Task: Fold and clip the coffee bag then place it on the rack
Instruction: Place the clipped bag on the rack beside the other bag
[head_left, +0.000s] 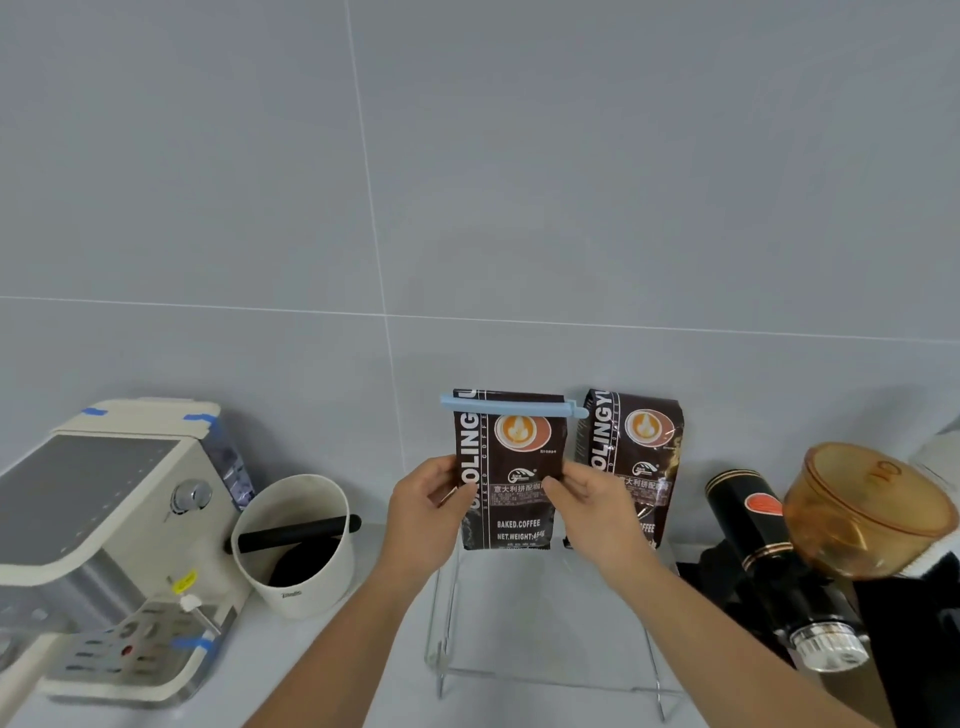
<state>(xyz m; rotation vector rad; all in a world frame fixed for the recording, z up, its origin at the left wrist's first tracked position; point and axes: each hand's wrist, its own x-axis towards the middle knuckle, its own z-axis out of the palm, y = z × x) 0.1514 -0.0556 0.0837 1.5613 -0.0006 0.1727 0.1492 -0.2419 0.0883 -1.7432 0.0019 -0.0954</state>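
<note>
A dark brown coffee bag (511, 462) stands upright on the clear acrylic rack (545, 675) at centre, its folded top pinched by a long light-blue clip (511, 406). My left hand (428, 499) grips the bag's left edge and my right hand (592, 501) grips its right edge, both at mid height. The bag's bottom rests at the rack's back, near the wall.
A second coffee bag (636, 457) stands just to the right, partly behind my right hand. A white knock box (296, 545) with a black bar and an espresso machine (104, 519) are at left. A black grinder (769, 561) with an amber hopper (867, 509) stands at right.
</note>
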